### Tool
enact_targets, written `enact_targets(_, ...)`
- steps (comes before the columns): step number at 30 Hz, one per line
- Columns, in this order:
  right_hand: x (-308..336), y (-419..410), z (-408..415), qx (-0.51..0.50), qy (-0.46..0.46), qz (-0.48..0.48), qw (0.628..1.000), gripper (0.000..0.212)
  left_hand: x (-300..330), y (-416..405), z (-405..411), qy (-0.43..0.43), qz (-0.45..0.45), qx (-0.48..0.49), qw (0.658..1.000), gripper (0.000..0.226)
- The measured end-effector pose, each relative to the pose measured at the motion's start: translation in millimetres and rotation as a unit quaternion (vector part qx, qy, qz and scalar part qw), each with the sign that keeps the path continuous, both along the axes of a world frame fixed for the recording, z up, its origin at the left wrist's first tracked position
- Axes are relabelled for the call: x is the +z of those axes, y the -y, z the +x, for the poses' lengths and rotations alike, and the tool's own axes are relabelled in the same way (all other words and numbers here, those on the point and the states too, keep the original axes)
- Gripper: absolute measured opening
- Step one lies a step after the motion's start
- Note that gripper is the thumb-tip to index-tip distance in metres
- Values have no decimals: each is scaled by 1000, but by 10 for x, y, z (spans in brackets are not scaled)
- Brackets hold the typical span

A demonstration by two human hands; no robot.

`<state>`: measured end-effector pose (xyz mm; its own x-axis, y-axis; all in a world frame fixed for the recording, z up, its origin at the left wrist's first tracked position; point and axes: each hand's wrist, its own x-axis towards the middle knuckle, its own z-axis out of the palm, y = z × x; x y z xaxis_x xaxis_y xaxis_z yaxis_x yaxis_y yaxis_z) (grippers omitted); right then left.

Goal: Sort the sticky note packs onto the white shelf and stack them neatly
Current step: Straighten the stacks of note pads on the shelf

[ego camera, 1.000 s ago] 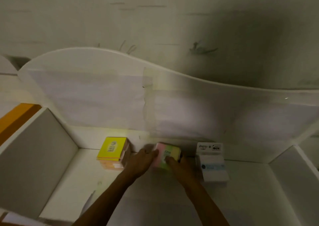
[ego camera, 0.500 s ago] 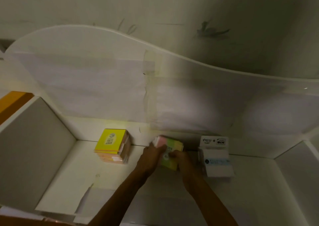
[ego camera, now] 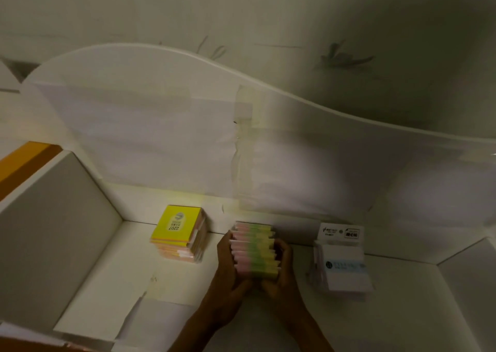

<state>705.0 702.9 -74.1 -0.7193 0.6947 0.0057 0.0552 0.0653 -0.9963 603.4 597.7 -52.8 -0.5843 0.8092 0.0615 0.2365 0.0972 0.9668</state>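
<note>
Fingers clamp pastel stack; yellow pack reads "2207".

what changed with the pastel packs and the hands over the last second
Both hands came off the top of the pastel packs and now squeeze its sides, left hand and right hand pressing inward, so several packs show as one straightened row. The yellow stack and the white packs stayed put on the white shelf.
</note>
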Motion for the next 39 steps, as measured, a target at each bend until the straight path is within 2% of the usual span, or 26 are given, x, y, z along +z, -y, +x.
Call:
enact_targets(3, -40, -4, 7, 13, 6, 10, 1000, 91, -75, 38, -23, -46, -24, -23, 998, 98)
enact_targets(5, -27, -39, 28, 21, 7, -8, 1000, 93, -59, 46, -30, -60, -41, -37, 997, 109)
enact_targets(8, -22, -95, 65, 63, 14, -10, 998, 86, 23, -4, -31, -99, -28, -43, 994, 97)
enact_targets(11, -3, -147, 75, 101, 37, -49, 993, 82, 66, -68, -49, -149, -34, -56, 987, 94)
enact_targets(15, 17, -218, 73, 133, 64, -79, 986, 89, 74, -37, -127, -125, -71, -119, 983, 68)
enact_targets(18, 44, -250, 58, 154, 93, -95, 979, 99, 86, -13, -129, -100, -82, -121, 984, 81)
enact_targets(21, 133, -249, 50, 172, 98, -109, 974, 102, 116, 2, -117, -97, -81, -110, 986, 76)
enact_targets(28, 391, -252, 161, 176, 81, -143, 970, 93, 321, -13, -111, 2, -55, -115, 992, 57)
enact_targets(33, 582, -235, 85, 69, 63, -232, 968, 47, 413, -108, -177, 189, -68, -78, 976, 48)
enact_targets(35, 640, -226, 22, 28, 51, -266, 962, 32, 435, -177, -197, 226, -81, -45, 970, 46)
enact_targets(39, 752, -220, -128, 11, 29, -332, 943, 21, 532, -368, -171, 307, -84, 35, 947, 23)
